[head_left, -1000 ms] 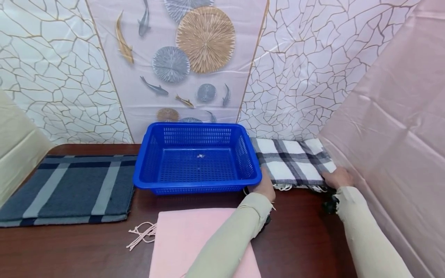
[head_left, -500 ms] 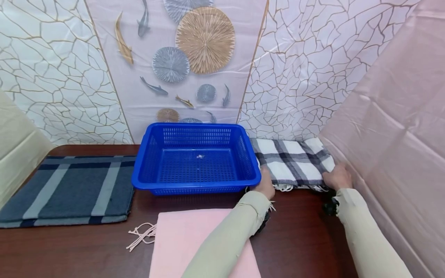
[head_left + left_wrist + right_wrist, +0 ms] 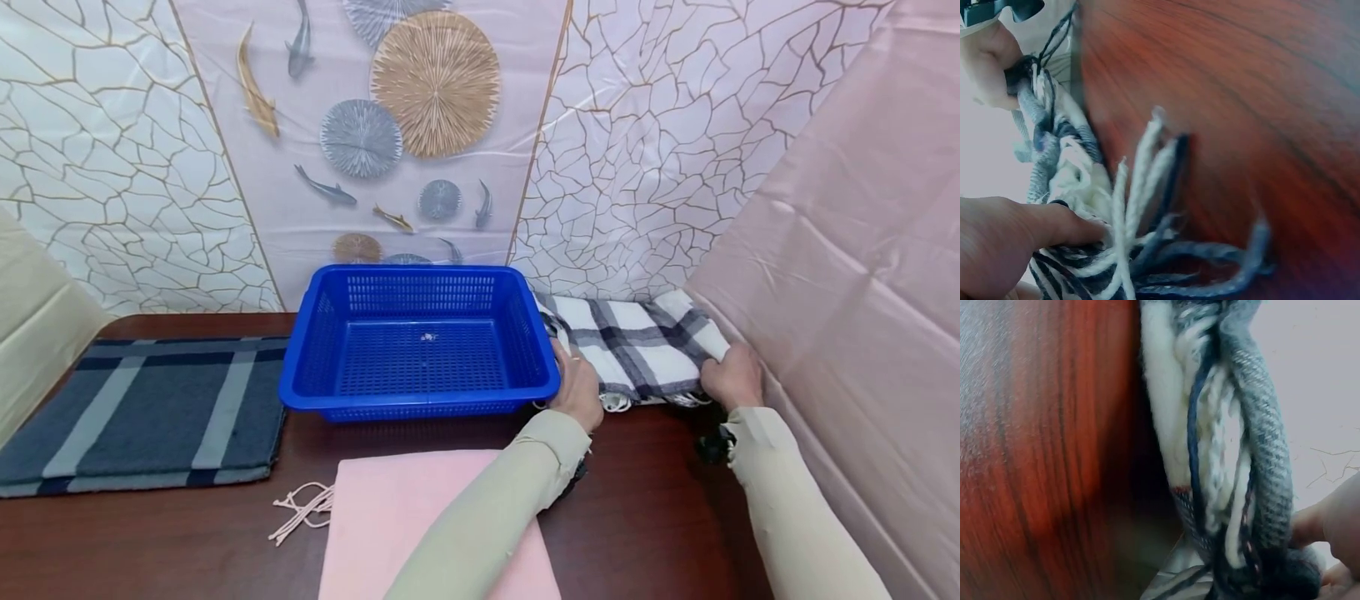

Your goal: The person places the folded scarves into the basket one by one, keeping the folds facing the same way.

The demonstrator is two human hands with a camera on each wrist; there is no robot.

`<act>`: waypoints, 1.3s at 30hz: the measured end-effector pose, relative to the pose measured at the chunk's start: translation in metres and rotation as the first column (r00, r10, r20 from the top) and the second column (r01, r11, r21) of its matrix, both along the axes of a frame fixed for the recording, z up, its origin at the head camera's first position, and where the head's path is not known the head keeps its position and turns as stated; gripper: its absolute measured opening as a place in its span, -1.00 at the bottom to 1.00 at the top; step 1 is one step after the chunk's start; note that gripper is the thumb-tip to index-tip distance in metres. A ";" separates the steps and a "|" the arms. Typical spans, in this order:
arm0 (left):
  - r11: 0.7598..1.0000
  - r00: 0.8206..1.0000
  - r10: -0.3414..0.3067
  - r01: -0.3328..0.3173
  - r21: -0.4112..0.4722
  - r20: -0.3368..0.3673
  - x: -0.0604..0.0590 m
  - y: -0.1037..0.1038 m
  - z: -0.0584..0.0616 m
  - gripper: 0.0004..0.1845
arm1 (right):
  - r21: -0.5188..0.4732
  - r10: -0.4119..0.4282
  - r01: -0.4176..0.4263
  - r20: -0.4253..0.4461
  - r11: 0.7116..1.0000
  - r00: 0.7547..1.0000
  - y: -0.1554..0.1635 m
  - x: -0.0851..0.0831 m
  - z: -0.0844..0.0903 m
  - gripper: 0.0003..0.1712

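A folded black-and-white checked scarf [image 3: 637,342] with a fringe lies at the back right, beside the blue basket. My left hand [image 3: 577,392] grips its left front corner close to the basket's right side; in the left wrist view the thumb presses on the layers, and fringe strands [image 3: 1147,169] hang over the wood. At the opposite front corner my right hand [image 3: 733,379] pinches the scarf against the right-hand wall cloth. The right wrist view shows the scarf's folded edge [image 3: 1260,437] held by that hand's fingers, partly cut off by the frame.
The blue basket [image 3: 420,402] stands at the back middle, with only a small white mark visible on its floor. A folded grey-blue striped scarf [image 3: 157,417] lies at left. A folded pink scarf [image 3: 397,517] lies in front, under my left forearm.
Both hands now lift the checked scarf's near corners slightly, and its left end bunches up by the basket. The left hand has risen a little. The head view has shifted slightly.
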State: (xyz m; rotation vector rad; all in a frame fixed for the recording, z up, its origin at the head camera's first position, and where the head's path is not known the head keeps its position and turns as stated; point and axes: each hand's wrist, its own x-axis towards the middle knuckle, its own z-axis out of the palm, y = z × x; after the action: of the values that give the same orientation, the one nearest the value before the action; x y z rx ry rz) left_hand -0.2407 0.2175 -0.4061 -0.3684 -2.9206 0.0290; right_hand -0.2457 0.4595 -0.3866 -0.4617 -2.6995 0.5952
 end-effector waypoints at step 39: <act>0.933 0.993 -0.069 0.098 0.346 -0.095 0.010 0.001 0.043 -0.37 | -0.055 -0.058 0.044 -0.297 0.998 0.953 -0.015 0.014 0.047 -0.77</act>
State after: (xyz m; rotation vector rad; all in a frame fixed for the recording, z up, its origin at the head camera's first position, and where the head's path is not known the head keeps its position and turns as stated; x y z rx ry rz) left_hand -0.2310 0.2180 -0.3634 -0.4179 -2.7498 -0.4715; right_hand -0.2316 0.4444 -0.3394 -0.4152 -2.3844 0.6591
